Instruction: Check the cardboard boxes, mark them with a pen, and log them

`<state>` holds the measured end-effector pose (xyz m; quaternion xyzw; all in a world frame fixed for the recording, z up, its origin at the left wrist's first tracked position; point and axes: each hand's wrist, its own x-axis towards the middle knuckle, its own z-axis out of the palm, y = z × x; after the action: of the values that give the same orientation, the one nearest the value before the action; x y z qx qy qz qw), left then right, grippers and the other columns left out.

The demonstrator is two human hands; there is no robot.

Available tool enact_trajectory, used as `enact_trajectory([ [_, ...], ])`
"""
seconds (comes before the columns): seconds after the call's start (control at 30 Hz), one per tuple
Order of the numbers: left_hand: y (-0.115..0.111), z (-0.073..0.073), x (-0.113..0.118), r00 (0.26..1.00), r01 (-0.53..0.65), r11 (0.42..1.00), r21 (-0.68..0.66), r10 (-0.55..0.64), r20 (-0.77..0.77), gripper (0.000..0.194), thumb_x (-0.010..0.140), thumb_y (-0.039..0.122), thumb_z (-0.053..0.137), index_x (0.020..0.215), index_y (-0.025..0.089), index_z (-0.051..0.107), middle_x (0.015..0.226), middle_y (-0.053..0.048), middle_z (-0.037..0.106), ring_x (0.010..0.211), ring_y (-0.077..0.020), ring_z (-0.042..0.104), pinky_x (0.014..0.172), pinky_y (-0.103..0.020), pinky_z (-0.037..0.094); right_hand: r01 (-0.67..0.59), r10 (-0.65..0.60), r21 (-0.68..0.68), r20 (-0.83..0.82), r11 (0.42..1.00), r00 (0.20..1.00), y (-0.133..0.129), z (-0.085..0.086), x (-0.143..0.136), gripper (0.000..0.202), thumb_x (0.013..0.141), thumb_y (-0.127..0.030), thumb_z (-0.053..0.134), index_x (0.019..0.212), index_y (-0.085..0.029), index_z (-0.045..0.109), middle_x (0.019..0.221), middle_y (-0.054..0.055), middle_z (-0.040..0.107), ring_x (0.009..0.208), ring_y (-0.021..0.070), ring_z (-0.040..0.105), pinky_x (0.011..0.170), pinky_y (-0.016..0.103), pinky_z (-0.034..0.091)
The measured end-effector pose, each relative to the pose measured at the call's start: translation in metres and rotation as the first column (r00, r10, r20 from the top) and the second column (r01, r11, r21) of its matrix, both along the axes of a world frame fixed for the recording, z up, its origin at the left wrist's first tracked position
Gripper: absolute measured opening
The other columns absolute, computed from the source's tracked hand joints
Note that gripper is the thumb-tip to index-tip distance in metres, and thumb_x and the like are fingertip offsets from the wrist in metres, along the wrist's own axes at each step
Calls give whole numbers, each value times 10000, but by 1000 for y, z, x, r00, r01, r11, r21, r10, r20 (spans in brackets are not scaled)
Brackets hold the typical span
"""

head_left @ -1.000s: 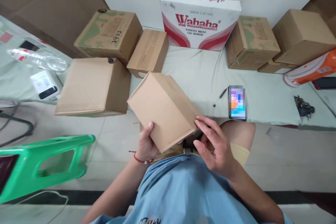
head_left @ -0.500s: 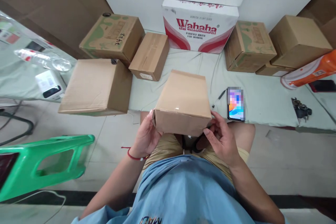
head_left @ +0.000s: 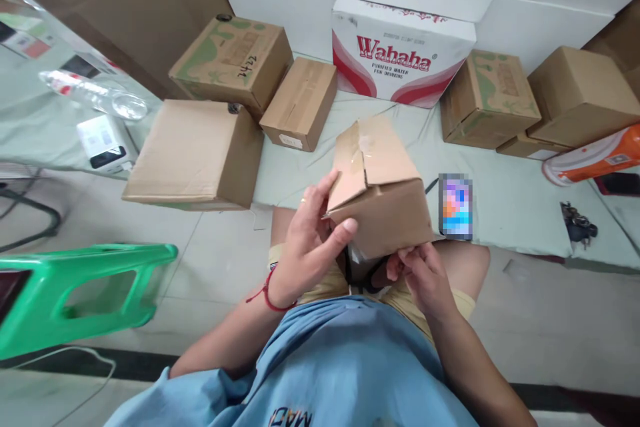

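Observation:
A small brown cardboard box (head_left: 383, 213) is held tilted over my lap, at the front edge of the table. Clear tape crosses the flaps on its top, and the seam gapes slightly at the near end. My left hand (head_left: 315, 240) grips its left near corner, thumb on the near face and fingers along the side. At the bottom right edge, my right hand (head_left: 420, 273) pinches the box from below; some of its fingers are hidden. Just right of the box lies a phone (head_left: 455, 207) with its screen lit. Part of a dark pen (head_left: 432, 185) shows beside it.
Cardboard boxes stand at left (head_left: 185, 153) and right (head_left: 490, 97), with a white Wahaha carton (head_left: 400, 57) behind. An orange cylinder (head_left: 590, 157) and keys (head_left: 579, 223) lie at right. A green stool (head_left: 100, 253) stands on the left floor.
The box has been turned over, so its taped flaps now face up. My left hand has moved up its left side, and my right hand has slid beneath the lower edge. The view shifted slightly.

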<state>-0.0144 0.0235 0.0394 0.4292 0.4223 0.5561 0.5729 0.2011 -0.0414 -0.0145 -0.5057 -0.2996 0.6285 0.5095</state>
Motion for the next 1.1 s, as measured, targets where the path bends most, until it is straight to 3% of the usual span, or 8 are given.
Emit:
enact_trajectory([
  [0.17,-7,-18,0,922,180,952,246,-76,-380,735,930,320,872,1615,337,607,1303,-115,614,1195,-311,621,973,-420,611,-82,53,-174,-164,981,985,-3,-24,-12,471,741,-570,937,692,-195,657,556,17,660,473,145,577,489,271,471],
  [0.4,-10,-47,-7,846,354,904,241,-199,-495,738,892,200,852,1568,344,590,1443,-142,577,1340,-335,605,1016,-449,626,105,-134,-259,-99,960,986,-9,-60,1,393,682,-459,983,807,-199,716,627,1,699,532,143,634,491,234,520],
  [0.67,-15,-33,-7,847,425,853,302,-257,-466,517,1016,353,758,1507,266,618,1646,-200,514,1603,-422,443,1266,-611,452,344,-346,-149,15,927,938,-7,-64,35,397,832,-583,855,844,-232,672,620,-35,658,518,132,593,462,223,454],
  [0.77,-20,-32,2,855,342,879,333,-144,-498,339,1025,350,749,1329,227,663,1470,-204,615,1527,-398,526,1160,-554,559,364,-361,-99,44,926,932,-9,-58,29,366,857,-558,850,837,-236,679,596,-41,640,523,139,573,504,247,483],
  [0.83,-21,-32,7,848,232,905,356,-9,-530,159,1031,324,738,1114,221,651,1382,-186,624,1451,-368,590,1090,-511,609,323,-317,-94,80,942,945,-15,-54,20,340,864,-526,863,993,-238,735,739,-20,734,593,149,621,550,256,512],
  [0.9,-21,-31,9,813,148,905,398,117,-570,163,1031,271,728,972,230,583,1352,-157,618,1413,-337,616,1095,-504,615,227,-212,-107,132,968,968,-22,-52,11,442,870,-542,866,1168,-239,743,897,7,786,684,164,676,612,264,542],
  [1.0,-23,-31,9,756,120,880,459,219,-617,223,1000,230,767,1132,241,588,1382,-142,609,1385,-312,620,1116,-516,610,87,-64,-124,181,988,981,-33,-51,0,569,830,-630,873,1206,-226,735,932,22,785,714,172,690,646,269,554],
  [1.1,-31,-37,2,733,191,888,417,154,-663,569,997,261,772,1493,261,493,1430,-161,588,1355,-313,623,1099,-523,623,128,-104,-125,181,984,978,-34,-52,-2,590,810,-677,862,1178,-236,728,975,27,787,741,178,697,660,274,573],
])
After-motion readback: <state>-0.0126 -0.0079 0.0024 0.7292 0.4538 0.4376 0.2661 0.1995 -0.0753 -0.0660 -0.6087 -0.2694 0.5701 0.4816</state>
